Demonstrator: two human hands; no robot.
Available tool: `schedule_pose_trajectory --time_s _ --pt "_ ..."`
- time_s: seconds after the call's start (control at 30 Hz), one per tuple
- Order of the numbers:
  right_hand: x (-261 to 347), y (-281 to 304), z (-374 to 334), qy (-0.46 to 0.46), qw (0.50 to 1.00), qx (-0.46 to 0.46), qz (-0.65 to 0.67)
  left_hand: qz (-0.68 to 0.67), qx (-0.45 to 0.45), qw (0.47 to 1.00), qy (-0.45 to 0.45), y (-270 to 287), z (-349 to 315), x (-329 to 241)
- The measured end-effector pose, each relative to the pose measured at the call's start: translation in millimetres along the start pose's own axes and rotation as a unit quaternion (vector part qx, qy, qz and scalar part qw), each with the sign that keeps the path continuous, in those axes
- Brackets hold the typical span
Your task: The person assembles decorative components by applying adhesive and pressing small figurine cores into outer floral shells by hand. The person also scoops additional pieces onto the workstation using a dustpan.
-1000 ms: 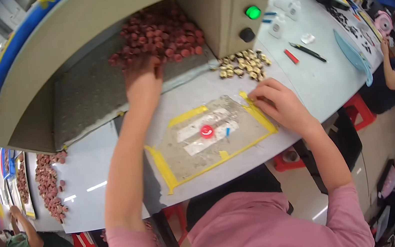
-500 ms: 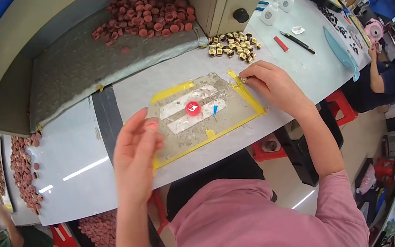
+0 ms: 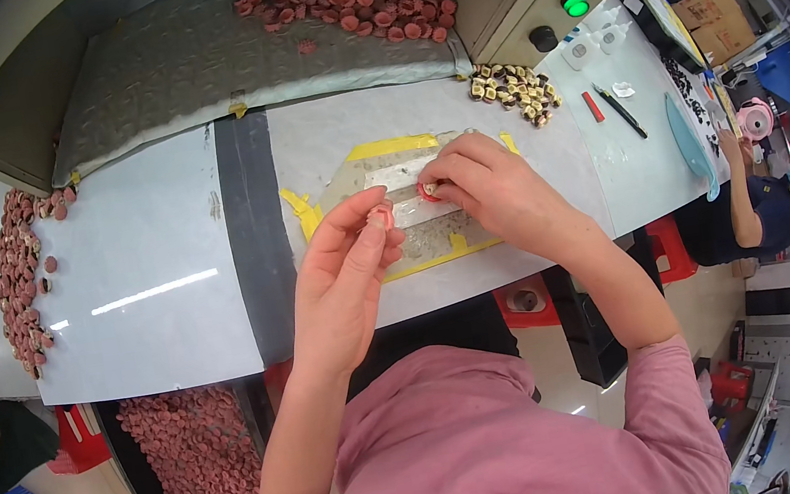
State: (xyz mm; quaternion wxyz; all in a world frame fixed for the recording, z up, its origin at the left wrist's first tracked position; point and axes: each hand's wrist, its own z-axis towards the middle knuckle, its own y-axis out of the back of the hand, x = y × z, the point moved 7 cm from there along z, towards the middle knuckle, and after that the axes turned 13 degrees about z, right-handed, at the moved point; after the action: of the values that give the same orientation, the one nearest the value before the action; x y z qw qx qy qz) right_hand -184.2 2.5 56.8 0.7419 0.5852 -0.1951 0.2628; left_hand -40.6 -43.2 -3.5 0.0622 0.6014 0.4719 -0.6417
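Observation:
My left hand (image 3: 338, 275) is closed in a pinch on a small pink cup-shaped piece (image 3: 384, 214), held up over the near left part of the work mat (image 3: 414, 236). Close beside it, my right hand (image 3: 504, 193) has its fingertips pinched round a small cream piece (image 3: 430, 188), right at a round red pot (image 3: 423, 192) on the mat. My fingers cover most of the pot and the cream piece. Whether the piece touches the pot I cannot tell. Yellow tape (image 3: 391, 145) edges the mat, and pale strips (image 3: 389, 178) lie across it.
Cream and dark pieces (image 3: 517, 93) lie in a pile beyond my right hand. Pink cups fill a grey padded shelf (image 3: 149, 79), the table's left end and a black crate (image 3: 192, 457). A pen (image 3: 620, 111) and red stick (image 3: 593, 107) lie right. Co-workers sit at both sides.
My right hand has moved left from beside the cream pile to the red pot, carrying the small piece. My left hand, keeping the pink cup, has come in near it. The whole view has shifted.

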Motion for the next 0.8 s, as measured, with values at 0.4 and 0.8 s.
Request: schedule_pose_trajectory --time_s 0.4,0.8 --pt "10.3 -8.8 3.2 0.037 0.996 0.049 -0.058 -0.018 0.011 1.000 0.005 9.3 -1.0 3.5" --pt "9.5 -8.6 7.6 0.046 0.996 0.058 -0.058 -0.047 0.025 0.999 0.007 6.1 0.0 0.6"
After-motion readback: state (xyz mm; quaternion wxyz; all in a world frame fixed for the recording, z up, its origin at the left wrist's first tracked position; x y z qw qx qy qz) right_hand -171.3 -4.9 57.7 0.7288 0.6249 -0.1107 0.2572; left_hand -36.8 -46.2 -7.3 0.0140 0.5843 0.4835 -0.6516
